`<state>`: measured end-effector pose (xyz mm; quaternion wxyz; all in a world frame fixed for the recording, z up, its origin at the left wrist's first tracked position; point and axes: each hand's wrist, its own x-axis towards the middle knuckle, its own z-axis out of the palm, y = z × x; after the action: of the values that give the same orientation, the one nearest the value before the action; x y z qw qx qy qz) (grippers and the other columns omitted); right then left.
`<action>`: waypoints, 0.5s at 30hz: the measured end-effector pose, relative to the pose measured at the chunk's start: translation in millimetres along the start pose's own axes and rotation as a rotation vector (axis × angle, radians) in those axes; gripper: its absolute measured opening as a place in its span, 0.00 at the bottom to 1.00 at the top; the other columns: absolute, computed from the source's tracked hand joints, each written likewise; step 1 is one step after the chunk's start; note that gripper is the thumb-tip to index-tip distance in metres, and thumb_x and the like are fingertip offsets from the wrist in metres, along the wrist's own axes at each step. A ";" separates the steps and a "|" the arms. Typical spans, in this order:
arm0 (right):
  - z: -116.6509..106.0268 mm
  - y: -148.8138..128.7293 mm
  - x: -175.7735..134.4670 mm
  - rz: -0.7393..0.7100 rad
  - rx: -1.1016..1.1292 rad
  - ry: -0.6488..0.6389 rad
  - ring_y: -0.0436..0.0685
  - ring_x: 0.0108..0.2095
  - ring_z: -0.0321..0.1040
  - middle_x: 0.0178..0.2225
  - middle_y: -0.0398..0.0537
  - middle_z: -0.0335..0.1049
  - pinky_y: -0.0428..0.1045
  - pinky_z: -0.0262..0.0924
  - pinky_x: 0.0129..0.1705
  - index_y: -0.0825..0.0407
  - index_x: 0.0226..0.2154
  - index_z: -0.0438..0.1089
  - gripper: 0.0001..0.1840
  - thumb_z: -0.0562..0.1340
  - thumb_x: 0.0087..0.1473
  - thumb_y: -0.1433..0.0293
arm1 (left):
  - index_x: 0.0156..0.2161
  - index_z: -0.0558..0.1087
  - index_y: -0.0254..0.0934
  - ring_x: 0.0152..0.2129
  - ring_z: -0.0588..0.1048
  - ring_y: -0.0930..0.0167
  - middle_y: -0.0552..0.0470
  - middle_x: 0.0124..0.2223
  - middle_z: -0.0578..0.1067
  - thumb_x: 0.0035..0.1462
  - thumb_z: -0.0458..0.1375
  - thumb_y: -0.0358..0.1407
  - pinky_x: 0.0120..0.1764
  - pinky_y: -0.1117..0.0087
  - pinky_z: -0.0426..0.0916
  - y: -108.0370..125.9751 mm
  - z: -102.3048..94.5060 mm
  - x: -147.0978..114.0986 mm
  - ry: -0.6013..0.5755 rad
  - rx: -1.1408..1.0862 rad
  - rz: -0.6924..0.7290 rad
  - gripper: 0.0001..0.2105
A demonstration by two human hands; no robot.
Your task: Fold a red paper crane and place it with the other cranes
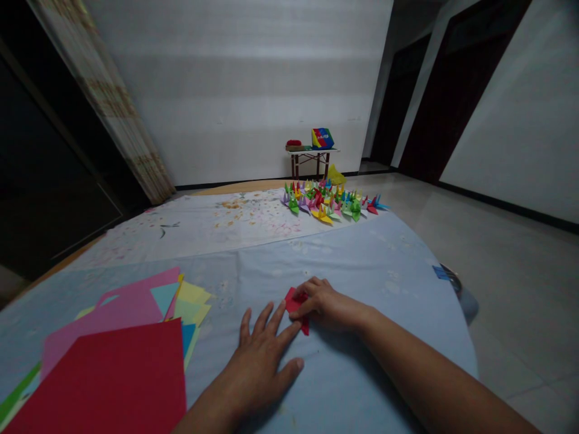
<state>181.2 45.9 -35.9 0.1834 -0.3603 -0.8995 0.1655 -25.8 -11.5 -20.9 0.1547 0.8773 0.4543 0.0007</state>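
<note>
A small piece of folded red paper (290,305) lies on the light blue tablecloth, partly hidden by my hands. My right hand (320,304) comes in from the right with its fingers bent and its thumb and fingertips pinching at the paper. Palm down on the cloth, my left hand (265,355) is spread out, its index fingertip by the paper's left edge. To the left lies a stack of coloured sheets, a red sheet (131,374) on top, with pink (122,307) and pale yellow (193,295) ones showing beneath.
Many folded paper cranes (328,202) in several colours crowd the far right of the round table. A white floral cloth (199,217) covers its far half. Beyond stands a small side table (312,150) with a striped box (322,138). A dark object (452,280) is by the right edge.
</note>
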 end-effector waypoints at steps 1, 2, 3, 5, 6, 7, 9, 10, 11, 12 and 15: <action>-0.5 0.5 -0.1 -0.005 0.016 0.002 0.59 0.44 0.57 0.42 0.46 0.67 0.53 0.48 0.43 0.38 0.38 0.74 0.10 0.61 0.52 0.67 | 0.59 0.52 0.54 0.60 0.40 0.56 0.51 0.65 0.44 0.56 0.48 0.49 0.55 0.40 0.31 -0.8 0.4 -0.1 0.001 -0.006 0.004 0.25; -1.0 1.0 -0.3 -0.012 0.027 0.005 0.59 0.44 0.57 0.42 0.46 0.67 0.53 0.48 0.43 0.38 0.37 0.74 0.10 0.61 0.51 0.66 | 0.59 0.52 0.54 0.60 0.39 0.56 0.51 0.65 0.44 0.56 0.48 0.49 0.55 0.40 0.31 -1.7 0.6 -0.2 0.001 -0.010 0.008 0.25; -1.3 1.4 -0.6 -0.016 0.030 0.007 0.59 0.44 0.57 0.42 0.46 0.67 0.53 0.48 0.44 0.38 0.38 0.74 0.10 0.61 0.52 0.66 | 0.59 0.52 0.54 0.60 0.39 0.55 0.51 0.65 0.44 0.56 0.48 0.49 0.55 0.40 0.31 -2.5 0.7 -0.2 -0.001 -0.014 0.012 0.25; -1.8 2.2 -1.4 -0.015 0.017 0.007 0.59 0.45 0.57 0.44 0.47 0.66 0.54 0.48 0.44 0.38 0.41 0.72 0.12 0.59 0.53 0.66 | 0.59 0.50 0.56 0.60 0.38 0.56 0.52 0.65 0.43 0.56 0.48 0.49 0.54 0.40 0.31 -3.9 0.4 -0.4 -0.010 -0.017 0.019 0.26; -1.8 2.6 -1.9 -0.010 0.001 0.004 0.59 0.46 0.57 0.45 0.47 0.65 0.54 0.48 0.45 0.38 0.43 0.71 0.13 0.58 0.54 0.66 | 0.59 0.49 0.56 0.60 0.37 0.55 0.52 0.65 0.43 0.56 0.48 0.49 0.54 0.40 0.31 -4.5 -0.1 -0.5 -0.015 -0.018 0.020 0.26; -1.6 3.0 -2.3 0.000 -0.018 -0.001 0.59 0.47 0.56 0.47 0.48 0.64 0.55 0.48 0.46 0.38 0.44 0.70 0.14 0.58 0.55 0.66 | 0.59 0.48 0.57 0.60 0.37 0.55 0.52 0.65 0.42 0.56 0.48 0.49 0.54 0.40 0.32 -5.0 -0.7 -0.6 -0.022 -0.019 0.022 0.27; -0.9 3.6 -2.8 0.021 -0.053 -0.012 0.60 0.48 0.54 0.49 0.48 0.62 0.56 0.48 0.47 0.37 0.45 0.69 0.14 0.57 0.55 0.65 | 0.59 0.47 0.58 0.60 0.35 0.54 0.53 0.65 0.40 0.55 0.49 0.48 0.54 0.39 0.31 -5.4 -2.3 -0.9 -0.037 -0.025 0.029 0.27; -0.4 3.9 -2.8 0.028 -0.066 -0.019 0.60 0.49 0.54 0.50 0.48 0.62 0.56 0.47 0.47 0.36 0.44 0.69 0.14 0.57 0.55 0.64 | 0.59 0.48 0.58 0.60 0.34 0.54 0.53 0.65 0.39 0.55 0.49 0.48 0.54 0.39 0.31 -5.5 -3.2 -1.0 -0.044 -0.029 0.033 0.27; 0.2 4.0 -2.7 0.034 -0.075 -0.023 0.60 0.49 0.53 0.50 0.48 0.61 0.56 0.47 0.47 0.36 0.44 0.69 0.14 0.57 0.55 0.64 | 0.59 0.48 0.59 0.60 0.33 0.54 0.54 0.65 0.38 0.55 0.49 0.48 0.54 0.39 0.31 -5.5 -4.1 -1.0 -0.052 -0.033 0.036 0.26; 0.7 4.1 -2.5 0.039 -0.079 -0.023 0.60 0.49 0.53 0.50 0.48 0.61 0.57 0.47 0.47 0.36 0.44 0.69 0.14 0.56 0.55 0.64 | 0.59 0.49 0.59 0.60 0.33 0.53 0.54 0.65 0.37 0.55 0.50 0.48 0.54 0.39 0.31 -5.6 -5.1 -1.0 -0.060 -0.038 0.038 0.26; 1.6 4.3 -1.5 0.074 -0.071 0.015 0.60 0.49 0.53 0.49 0.49 0.61 0.56 0.47 0.48 0.38 0.47 0.67 0.17 0.57 0.54 0.63 | 0.59 0.49 0.59 0.59 0.30 0.54 0.55 0.65 0.36 0.55 0.49 0.48 0.54 0.40 0.30 -6.3 -8.5 -0.9 -0.086 -0.058 0.041 0.26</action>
<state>184.0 47.5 -39.5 0.1708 -0.4008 -0.8895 0.1378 -32.5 -6.5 -14.4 0.1993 0.8807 0.4291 -0.0210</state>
